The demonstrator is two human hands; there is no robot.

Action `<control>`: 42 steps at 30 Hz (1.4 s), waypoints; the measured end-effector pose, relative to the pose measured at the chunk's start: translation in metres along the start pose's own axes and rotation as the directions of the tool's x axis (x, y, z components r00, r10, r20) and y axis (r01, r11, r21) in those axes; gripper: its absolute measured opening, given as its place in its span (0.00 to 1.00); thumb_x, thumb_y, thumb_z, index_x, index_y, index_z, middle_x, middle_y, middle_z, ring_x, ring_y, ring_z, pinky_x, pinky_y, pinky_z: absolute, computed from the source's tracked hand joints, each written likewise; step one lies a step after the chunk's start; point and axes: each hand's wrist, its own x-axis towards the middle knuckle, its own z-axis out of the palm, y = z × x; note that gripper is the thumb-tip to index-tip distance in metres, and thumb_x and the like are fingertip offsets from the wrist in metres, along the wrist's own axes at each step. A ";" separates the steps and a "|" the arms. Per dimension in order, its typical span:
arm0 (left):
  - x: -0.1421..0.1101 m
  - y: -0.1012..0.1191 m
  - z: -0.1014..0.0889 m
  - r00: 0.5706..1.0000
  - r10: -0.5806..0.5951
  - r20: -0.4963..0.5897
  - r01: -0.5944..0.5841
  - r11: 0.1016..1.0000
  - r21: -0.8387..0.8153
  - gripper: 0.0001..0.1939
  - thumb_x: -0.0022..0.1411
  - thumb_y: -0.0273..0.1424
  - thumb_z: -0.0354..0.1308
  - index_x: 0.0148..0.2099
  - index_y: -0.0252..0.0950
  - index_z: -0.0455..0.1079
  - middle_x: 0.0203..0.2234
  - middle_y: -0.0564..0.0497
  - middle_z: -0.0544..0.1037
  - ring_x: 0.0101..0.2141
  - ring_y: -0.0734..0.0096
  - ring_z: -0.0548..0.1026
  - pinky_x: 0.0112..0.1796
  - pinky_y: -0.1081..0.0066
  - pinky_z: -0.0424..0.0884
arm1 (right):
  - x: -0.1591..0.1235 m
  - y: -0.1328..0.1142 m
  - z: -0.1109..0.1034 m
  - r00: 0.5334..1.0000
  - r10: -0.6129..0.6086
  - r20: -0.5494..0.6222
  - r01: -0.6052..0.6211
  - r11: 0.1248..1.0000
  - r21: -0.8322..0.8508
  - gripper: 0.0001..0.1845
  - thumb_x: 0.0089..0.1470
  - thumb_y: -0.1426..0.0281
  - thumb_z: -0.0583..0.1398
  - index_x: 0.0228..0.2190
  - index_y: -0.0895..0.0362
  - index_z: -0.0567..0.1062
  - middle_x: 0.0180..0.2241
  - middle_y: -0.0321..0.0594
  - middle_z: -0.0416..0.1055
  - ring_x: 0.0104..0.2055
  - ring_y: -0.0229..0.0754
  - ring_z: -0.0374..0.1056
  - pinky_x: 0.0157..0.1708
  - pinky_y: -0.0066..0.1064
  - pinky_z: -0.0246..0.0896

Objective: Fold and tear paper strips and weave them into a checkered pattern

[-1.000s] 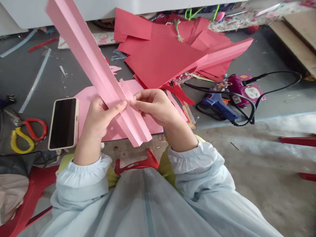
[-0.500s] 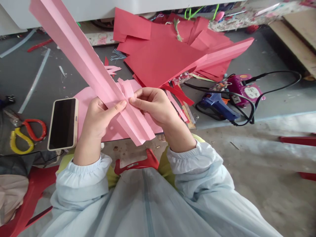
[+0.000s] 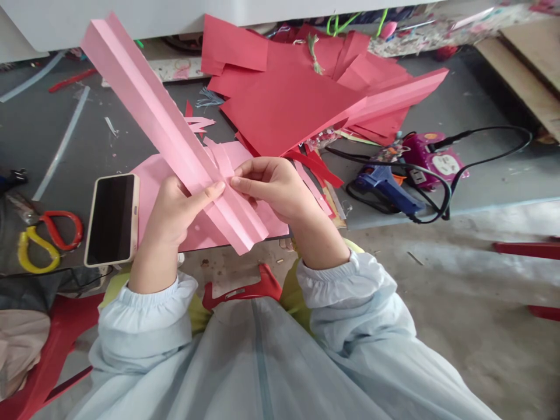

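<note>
A long strip of pink paper (image 3: 153,111), creased lengthwise into pleats, slants across my view above the table edge. My left hand (image 3: 172,213) grips it from below, thumb pressed on top near the lower part. Close beside that thumb, my right hand (image 3: 275,186) pinches the strip's right edge together with a narrow pink paper band (image 3: 222,158) that stands up from it. Whether the band is joined to the strip I cannot tell. The fingers beneath the paper are mostly hidden. Under my hands lies a flat pink sheet (image 3: 149,175).
Red paper sheets (image 3: 289,99) pile up at the back, with a pleated pinkish-red strip (image 3: 398,96) on their right. A phone (image 3: 111,219) and scissors (image 3: 48,239) lie left. To the right are a blue glue gun (image 3: 389,186), a purple box (image 3: 435,160) and black cables.
The long strip's upper end swung left and up, then came back lower. The narrow band bent toward the left. Both hands keep their hold in nearly the same place.
</note>
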 end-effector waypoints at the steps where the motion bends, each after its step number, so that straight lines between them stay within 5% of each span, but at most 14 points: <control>1: 0.000 0.000 0.000 1.000 -0.003 0.015 0.003 1.000 0.005 0.15 0.49 0.38 0.75 0.35 0.36 0.79 0.32 0.48 0.84 0.36 0.61 0.83 0.37 0.67 0.81 | 0.000 0.000 0.000 1.000 -0.011 0.003 0.011 1.000 0.003 0.21 0.40 0.57 0.75 0.26 0.59 0.76 0.20 0.31 0.69 0.21 0.29 0.61 0.17 0.22 0.58; 19: 0.002 -0.002 0.004 0.998 0.054 -0.013 -0.054 0.999 -0.004 0.14 0.50 0.40 0.74 0.35 0.37 0.80 0.33 0.49 0.84 0.37 0.63 0.82 0.40 0.65 0.79 | 0.002 0.010 0.008 0.993 -0.084 -0.083 0.087 0.995 0.038 0.21 0.44 0.55 0.73 0.28 0.58 0.75 0.23 0.31 0.69 0.23 0.29 0.61 0.20 0.23 0.57; 25: 0.001 0.001 0.004 0.998 0.045 -0.032 -0.045 0.999 0.000 0.15 0.50 0.40 0.74 0.36 0.36 0.80 0.26 0.52 0.81 0.34 0.64 0.82 0.36 0.68 0.80 | 0.003 0.010 0.009 0.992 -0.074 -0.099 0.077 0.997 0.030 0.22 0.44 0.53 0.72 0.28 0.58 0.75 0.23 0.31 0.69 0.23 0.28 0.61 0.20 0.22 0.58; 30: -0.001 0.004 0.002 0.999 -0.002 0.051 0.003 1.000 -0.006 0.16 0.49 0.37 0.75 0.39 0.36 0.81 0.35 0.49 0.84 0.37 0.62 0.82 0.38 0.66 0.80 | 0.003 0.010 0.007 0.989 -0.091 -0.119 0.097 0.994 0.051 0.22 0.42 0.54 0.73 0.27 0.58 0.76 0.23 0.31 0.70 0.23 0.29 0.62 0.20 0.22 0.58; 36: 0.000 0.003 0.001 0.999 0.016 0.036 -0.015 1.000 -0.010 0.13 0.49 0.35 0.75 0.37 0.37 0.81 0.34 0.48 0.85 0.37 0.61 0.83 0.40 0.64 0.80 | 0.002 0.004 0.002 1.000 -0.010 -0.010 0.011 1.000 0.011 0.21 0.39 0.57 0.75 0.25 0.59 0.77 0.20 0.30 0.69 0.21 0.28 0.60 0.19 0.23 0.57; 42: 0.001 0.002 0.000 0.998 0.043 0.036 -0.043 0.999 -0.009 0.13 0.50 0.36 0.74 0.37 0.36 0.81 0.35 0.48 0.85 0.38 0.61 0.83 0.41 0.63 0.80 | 0.002 0.006 0.004 0.998 -0.057 -0.016 0.058 0.997 0.058 0.22 0.39 0.55 0.75 0.25 0.59 0.77 0.21 0.31 0.70 0.22 0.29 0.61 0.20 0.23 0.57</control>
